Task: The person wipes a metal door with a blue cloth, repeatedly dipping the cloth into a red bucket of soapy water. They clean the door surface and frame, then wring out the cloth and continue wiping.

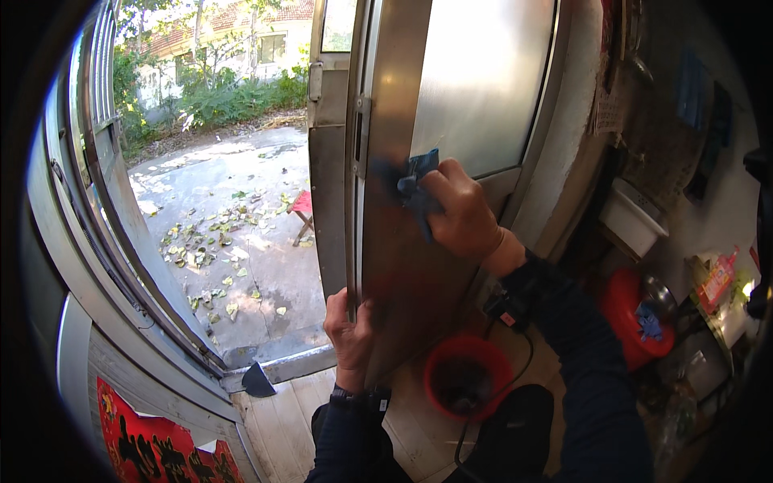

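A blue cloth point(416, 187) is bunched in my right hand point(462, 211), which presses it to the metal face of the door point(416, 265), just below the corner of a frosted glass panel point(477, 90). Lower down, my left hand point(349, 329) grips the door's narrow upright edge, thumb on the near face and fingers around the other side. The door stands ajar, with a lock plate point(360, 137) set in its edge. Part of the cloth is hidden by my right fingers.
By my knees stands a red bucket point(432, 380), with a black cable passing over it. A black wedge point(258, 381) lies at the threshold point(296, 367). Outside, a folding stool point(302, 208) stands near scattered leaves. At right are a red basin point(628, 344) and a white sink point(631, 220).
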A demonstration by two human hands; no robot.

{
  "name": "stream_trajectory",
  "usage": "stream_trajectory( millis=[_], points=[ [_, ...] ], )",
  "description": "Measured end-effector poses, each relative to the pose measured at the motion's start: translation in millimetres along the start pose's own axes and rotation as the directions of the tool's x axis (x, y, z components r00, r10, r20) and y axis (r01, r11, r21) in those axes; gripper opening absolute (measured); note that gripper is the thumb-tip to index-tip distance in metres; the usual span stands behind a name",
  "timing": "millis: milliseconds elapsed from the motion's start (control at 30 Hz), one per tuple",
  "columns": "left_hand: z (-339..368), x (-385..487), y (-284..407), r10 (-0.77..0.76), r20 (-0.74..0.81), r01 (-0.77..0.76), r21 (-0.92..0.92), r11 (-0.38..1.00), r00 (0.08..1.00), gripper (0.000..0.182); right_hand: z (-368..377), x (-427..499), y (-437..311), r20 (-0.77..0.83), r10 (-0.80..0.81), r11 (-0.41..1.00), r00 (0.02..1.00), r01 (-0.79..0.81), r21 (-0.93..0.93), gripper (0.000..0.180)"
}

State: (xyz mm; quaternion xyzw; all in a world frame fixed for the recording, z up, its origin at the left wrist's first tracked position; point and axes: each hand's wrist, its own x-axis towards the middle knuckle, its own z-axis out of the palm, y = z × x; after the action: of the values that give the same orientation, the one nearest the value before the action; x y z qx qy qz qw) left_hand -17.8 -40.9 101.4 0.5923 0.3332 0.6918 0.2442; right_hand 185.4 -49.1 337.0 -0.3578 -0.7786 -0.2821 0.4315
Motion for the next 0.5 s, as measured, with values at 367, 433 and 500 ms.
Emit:
stream_trajectory(
  millis=[367, 433, 500],
  points=[
    [0.0, -1.5, 1.5, -0.006, 0.000, 0.006, -0.007, 1.000, 1.000, 0.021, -29.7, 56.2, 51.9, -0.326, 0.314, 0.898, 0.892, -0.391, -0.203, 0.033],
    [0.1, -3.7, 2.4, 0.005, 0.008, -0.005, -0.020, 1.000, 1.000, 0.020, -36.5, 65.2, 54.1, -0.378, 0.512, 0.838, 0.771, -0.546, 0.022, 0.027],
    [-0.7, -4.6, 2.5, 0.022, 0.013, -0.021, -0.024, 0.999, 1.000, 0.020, -32.5, 56.3, 45.4, -0.263, 0.387, 0.913, 0.884, -0.407, -0.027, 0.027]
  ],
)
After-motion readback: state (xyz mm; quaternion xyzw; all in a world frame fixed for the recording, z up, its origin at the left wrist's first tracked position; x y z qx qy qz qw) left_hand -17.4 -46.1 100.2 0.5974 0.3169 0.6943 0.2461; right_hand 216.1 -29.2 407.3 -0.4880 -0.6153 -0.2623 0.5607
